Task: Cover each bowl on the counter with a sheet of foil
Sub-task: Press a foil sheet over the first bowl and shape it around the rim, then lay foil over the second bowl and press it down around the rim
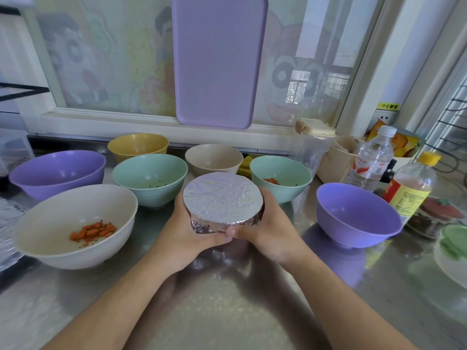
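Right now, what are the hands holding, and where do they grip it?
Both hands hold the foil-covered bowl by its sides: the left hand cups the left side, the right hand the right, thumbs at the near rim.

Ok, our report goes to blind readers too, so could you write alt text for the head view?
Both hands, left hand and right hand, hold a foil-covered bowl above a steel counter. Seven uncovered bowls stand around it, and the white bowl holds chopped carrot.

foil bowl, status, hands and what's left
Left hand and right hand grip foil-covered bowl, lifted. Seven bowls uncovered. Nothing in the way.
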The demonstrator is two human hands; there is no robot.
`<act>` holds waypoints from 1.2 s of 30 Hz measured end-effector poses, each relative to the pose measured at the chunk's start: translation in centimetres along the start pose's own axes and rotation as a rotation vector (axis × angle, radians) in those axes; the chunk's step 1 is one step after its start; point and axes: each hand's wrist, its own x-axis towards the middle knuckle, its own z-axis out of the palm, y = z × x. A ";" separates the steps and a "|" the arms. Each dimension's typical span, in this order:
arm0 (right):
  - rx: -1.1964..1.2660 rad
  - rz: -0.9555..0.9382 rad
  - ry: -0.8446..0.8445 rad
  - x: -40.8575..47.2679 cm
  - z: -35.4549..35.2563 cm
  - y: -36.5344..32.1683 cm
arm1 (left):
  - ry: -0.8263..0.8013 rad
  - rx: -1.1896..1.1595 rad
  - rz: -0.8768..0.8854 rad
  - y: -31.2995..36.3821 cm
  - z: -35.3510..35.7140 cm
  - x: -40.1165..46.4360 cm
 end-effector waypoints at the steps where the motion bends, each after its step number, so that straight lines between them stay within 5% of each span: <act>1: 0.012 0.005 0.009 -0.1 0.2 -0.3 | 0.000 0.015 -0.005 0.2 0.0 -0.1; 12: -0.046 0.036 0.021 -2.4 0.0 -1.9 | 0.001 0.135 -0.101 1.4 -0.5 -2.1; 16: -0.235 0.064 0.079 -5.0 -2.0 -2.5 | 0.235 0.352 -0.219 2.8 -0.2 -5.0; 19: -0.305 0.046 0.278 -7.2 -5.2 -3.1 | 0.360 0.428 -0.108 4.8 1.3 -7.3; 26: -0.459 0.215 0.768 -8.6 -15.2 -2.3 | -0.013 0.231 -0.033 8.7 9.3 -5.4; 32: -0.269 0.527 0.712 -8.1 -17.3 -0.8 | -0.122 0.120 -0.200 10.4 17.1 0.0; 36: -0.125 0.550 0.613 -8.3 -17.4 -0.6 | -0.187 0.046 -0.282 10.5 19.0 2.0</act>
